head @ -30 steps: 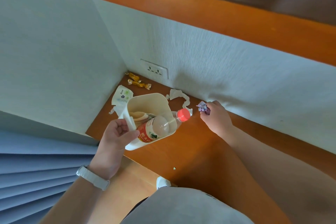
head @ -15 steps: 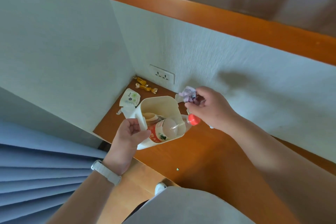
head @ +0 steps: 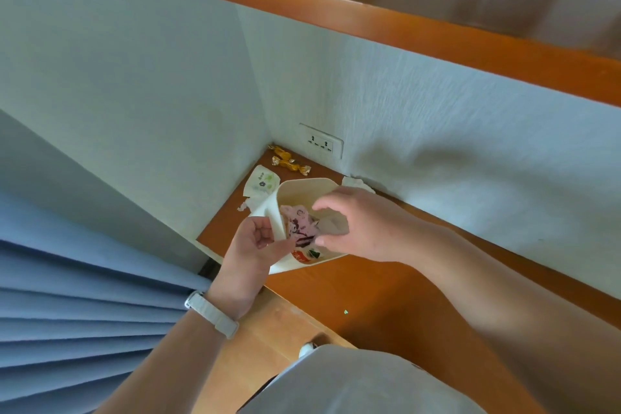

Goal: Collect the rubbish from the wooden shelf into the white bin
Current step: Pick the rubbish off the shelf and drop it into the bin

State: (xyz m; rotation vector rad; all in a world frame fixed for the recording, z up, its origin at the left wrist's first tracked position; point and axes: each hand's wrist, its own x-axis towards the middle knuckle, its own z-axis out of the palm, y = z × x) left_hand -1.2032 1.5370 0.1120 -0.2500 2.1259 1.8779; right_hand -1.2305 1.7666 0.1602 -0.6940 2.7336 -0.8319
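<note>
Head: wrapper (head: 298,228) now in bin (head: 304,182)

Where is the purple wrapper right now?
Head view, centre: the purple wrapper lies inside the white bin, between the left hand and right hand.

One head cam — looks fwd & down, close over wooden shelf (head: 386,296) corner.

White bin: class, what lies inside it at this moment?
A pink printed wrapper and a red bottle label show inside the white bin. The right hand covers the rest of the opening.
</note>
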